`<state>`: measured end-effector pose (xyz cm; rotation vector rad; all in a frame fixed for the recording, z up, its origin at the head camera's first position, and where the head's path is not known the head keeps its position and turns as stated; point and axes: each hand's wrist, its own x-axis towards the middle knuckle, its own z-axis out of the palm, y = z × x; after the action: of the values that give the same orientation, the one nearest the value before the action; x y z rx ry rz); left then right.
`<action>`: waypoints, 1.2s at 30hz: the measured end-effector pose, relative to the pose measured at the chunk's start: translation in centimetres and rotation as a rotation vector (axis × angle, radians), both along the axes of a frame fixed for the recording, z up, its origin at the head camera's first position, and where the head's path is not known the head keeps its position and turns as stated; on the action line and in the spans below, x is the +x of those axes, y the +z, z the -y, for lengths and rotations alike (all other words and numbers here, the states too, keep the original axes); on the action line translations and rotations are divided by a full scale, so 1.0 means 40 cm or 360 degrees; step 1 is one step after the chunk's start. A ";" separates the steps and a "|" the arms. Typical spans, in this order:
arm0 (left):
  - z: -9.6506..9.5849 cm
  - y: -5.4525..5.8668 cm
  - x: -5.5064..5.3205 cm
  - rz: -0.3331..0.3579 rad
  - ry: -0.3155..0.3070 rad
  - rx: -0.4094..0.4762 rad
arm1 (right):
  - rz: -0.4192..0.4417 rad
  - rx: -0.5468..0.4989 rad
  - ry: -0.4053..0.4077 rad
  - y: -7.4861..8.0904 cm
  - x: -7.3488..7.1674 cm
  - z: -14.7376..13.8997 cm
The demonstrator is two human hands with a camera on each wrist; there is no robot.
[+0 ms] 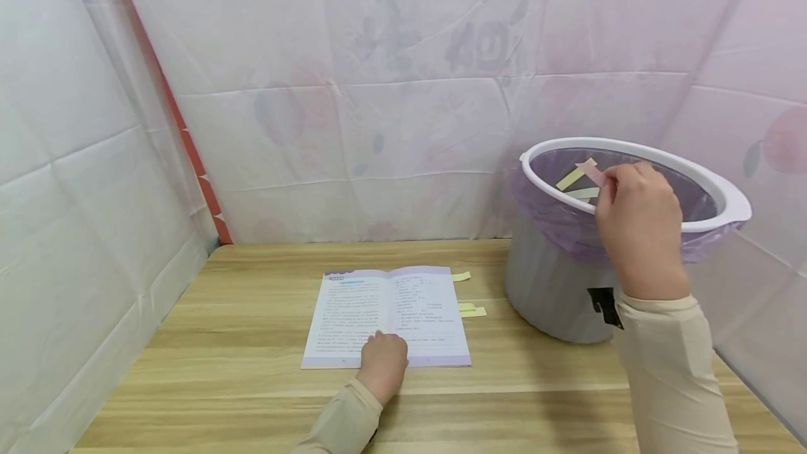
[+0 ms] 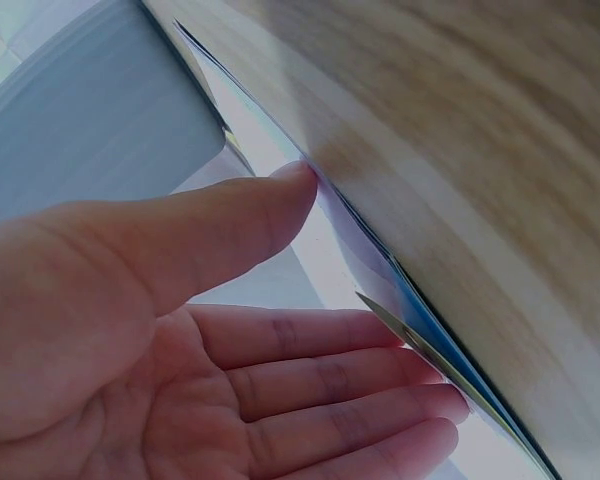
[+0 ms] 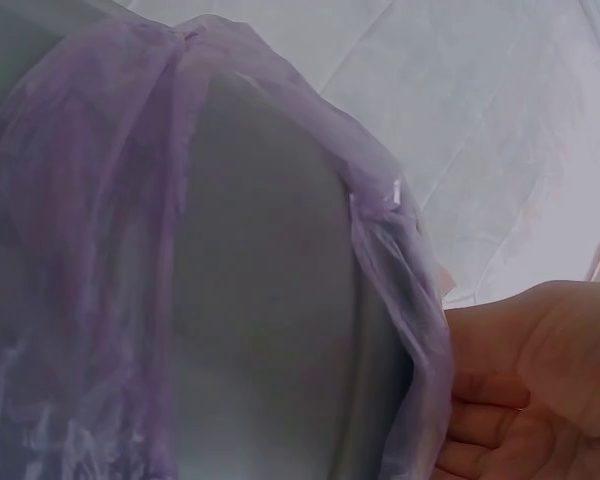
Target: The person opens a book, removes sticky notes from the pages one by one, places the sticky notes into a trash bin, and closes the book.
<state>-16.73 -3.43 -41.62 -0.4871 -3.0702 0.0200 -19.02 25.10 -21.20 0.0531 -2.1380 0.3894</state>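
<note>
An open book [image 1: 416, 314] with printed pages lies on the wooden table. My left hand [image 1: 384, 363] rests on its lower edge near the middle fold; in the left wrist view the fingers [image 2: 330, 385] are straight and the thumb touches the page. My right hand [image 1: 643, 230] is over the near rim of a grey trash bin [image 1: 555, 293], pinching a small pink paper strip [image 1: 591, 173] above the opening. Inside the bin show a yellow strip [image 1: 575, 175] and a pale strip [image 1: 583, 193]. The right wrist view mostly shows the purple bin liner [image 3: 110, 200].
Yellow tabs [image 1: 471, 310] stick out from the book's right edge, with another tab [image 1: 461, 276] higher up. The bin's white rim ring [image 1: 637, 144] holds the liner. White printed sheeting [image 1: 378, 125] hangs behind and at both sides of the table [image 1: 252, 342].
</note>
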 end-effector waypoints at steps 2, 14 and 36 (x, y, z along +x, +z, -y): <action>0.000 0.000 0.000 0.0000 0.0003 -0.0002 | 0.0012 -0.0001 0.0003 -0.002 -0.002 0.000; 0.001 -0.007 -0.003 -0.0010 0.0004 -0.0023 | 0.0022 0.0001 -0.0007 -0.009 0.000 0.003; -0.002 -0.007 0.000 -0.0077 -0.0003 -0.0015 | -0.0147 0.0396 0.0551 -0.045 -0.030 0.074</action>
<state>-16.73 -3.35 -41.89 -0.4827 -3.0239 0.0455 -20.21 22.13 -22.99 0.5779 -2.0750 0.3100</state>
